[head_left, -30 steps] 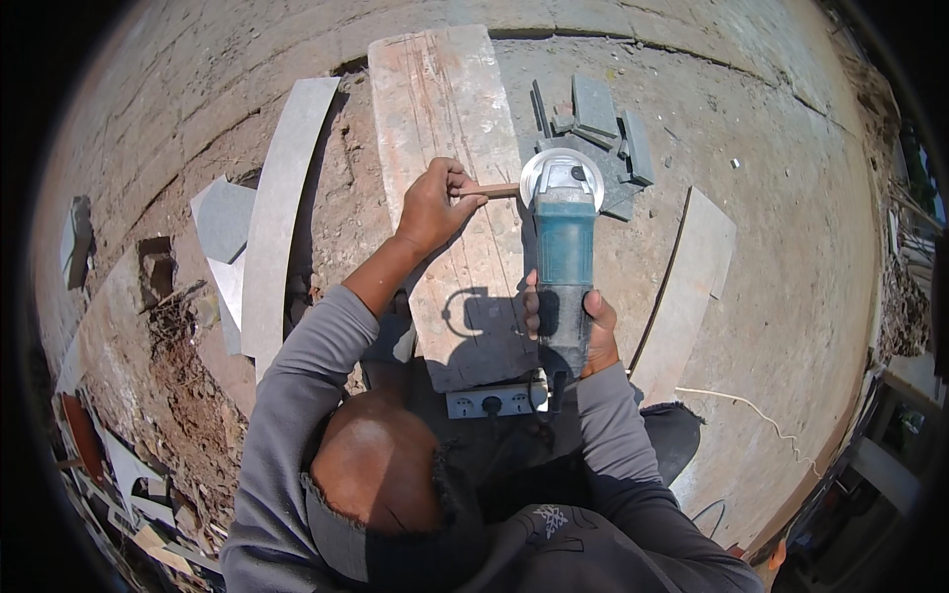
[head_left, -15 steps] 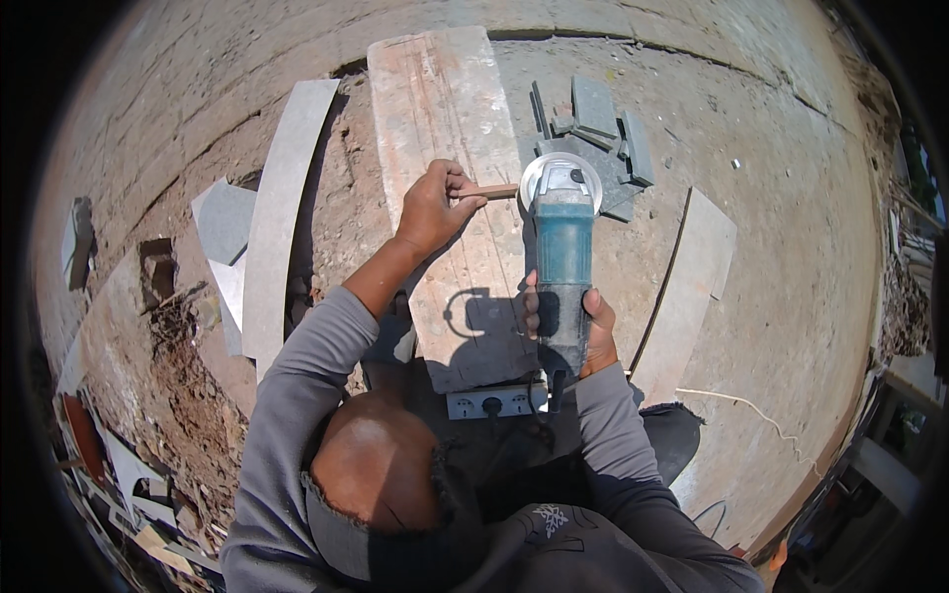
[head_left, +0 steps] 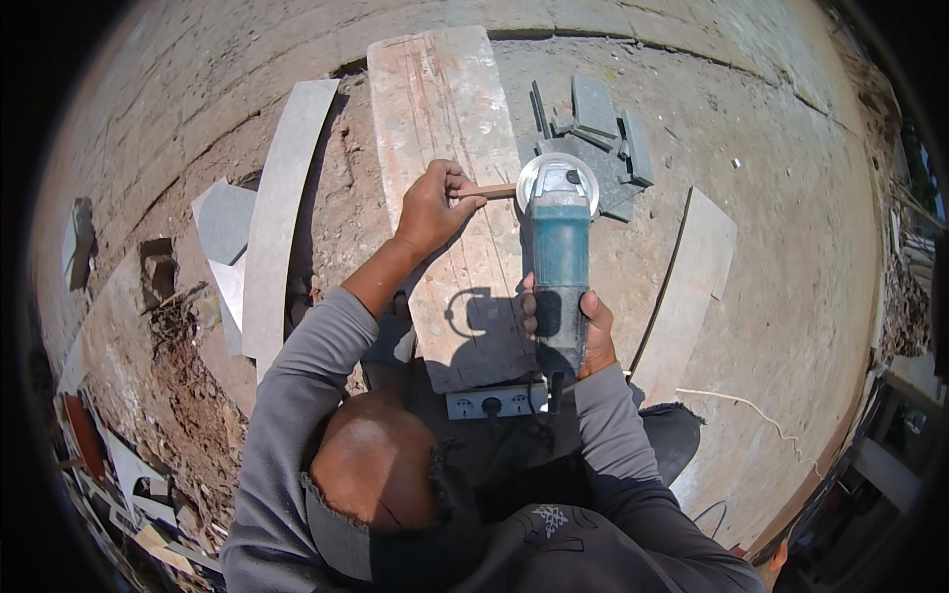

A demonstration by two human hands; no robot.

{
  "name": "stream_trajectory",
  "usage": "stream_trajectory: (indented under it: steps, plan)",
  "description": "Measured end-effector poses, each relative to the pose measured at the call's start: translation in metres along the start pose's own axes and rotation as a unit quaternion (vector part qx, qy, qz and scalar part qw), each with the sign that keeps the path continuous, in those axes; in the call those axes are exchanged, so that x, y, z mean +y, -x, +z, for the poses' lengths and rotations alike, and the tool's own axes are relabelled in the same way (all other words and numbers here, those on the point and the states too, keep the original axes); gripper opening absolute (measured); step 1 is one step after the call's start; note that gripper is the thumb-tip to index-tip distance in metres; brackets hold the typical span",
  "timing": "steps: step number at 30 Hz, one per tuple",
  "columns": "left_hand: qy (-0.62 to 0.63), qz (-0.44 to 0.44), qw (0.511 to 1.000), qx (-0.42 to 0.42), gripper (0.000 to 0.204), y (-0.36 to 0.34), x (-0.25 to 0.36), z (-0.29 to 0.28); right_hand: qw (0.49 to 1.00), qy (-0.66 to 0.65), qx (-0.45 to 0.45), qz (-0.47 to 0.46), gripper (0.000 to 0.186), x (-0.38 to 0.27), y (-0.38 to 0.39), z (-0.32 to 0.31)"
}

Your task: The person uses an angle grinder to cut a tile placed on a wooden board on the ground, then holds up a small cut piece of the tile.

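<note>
My right hand (head_left: 593,331) grips the dark rear body of a teal angle grinder (head_left: 562,247), its head pointing away from me. The round pale disc (head_left: 585,170) sits at the far end of the tool. Between thumb and fingers of my left hand (head_left: 435,208) is a thin reddish-brown strip (head_left: 494,191). The strip's right end meets the disc's left edge; whether they touch I cannot tell. Under both lies a long pale slab (head_left: 450,109) with reddish dust and scored lines, and the grinder's shadow falls across its near part.
A socket strip (head_left: 494,403) with a plug in it sits at the slab's near end. Grey tile pieces (head_left: 594,107) are heaped beyond the grinder. A long tile strip (head_left: 287,198) lies left, another tile piece (head_left: 687,287) right. A pale cord (head_left: 751,403) crosses the ground.
The grinder has shifted very slightly to the left, toward the strip. My left hand and the strip have stayed in place.
</note>
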State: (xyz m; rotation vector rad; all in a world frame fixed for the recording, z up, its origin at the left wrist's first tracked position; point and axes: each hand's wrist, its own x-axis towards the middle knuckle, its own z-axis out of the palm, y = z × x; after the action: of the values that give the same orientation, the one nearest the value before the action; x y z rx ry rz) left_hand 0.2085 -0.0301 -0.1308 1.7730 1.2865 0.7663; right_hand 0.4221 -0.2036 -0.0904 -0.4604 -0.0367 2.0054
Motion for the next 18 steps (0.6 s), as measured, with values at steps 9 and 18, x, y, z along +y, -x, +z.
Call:
stream_trajectory:
  steps: [9, 18]
  plan:
    - [0.011, 0.010, 1.000, 0.009, 0.046, 0.0009, -0.0026, 0.0004, 1.000, 0.004, 0.007, -0.005, 0.084, -0.0009, -0.0002, 0.0020]
    - [-0.001, 0.005, 1.000, -0.004, 0.046, 0.0003, -0.0024, -0.0006, 1.000, 0.016, 0.016, 0.007, 0.092, -0.0004, -0.0009, -0.0049]
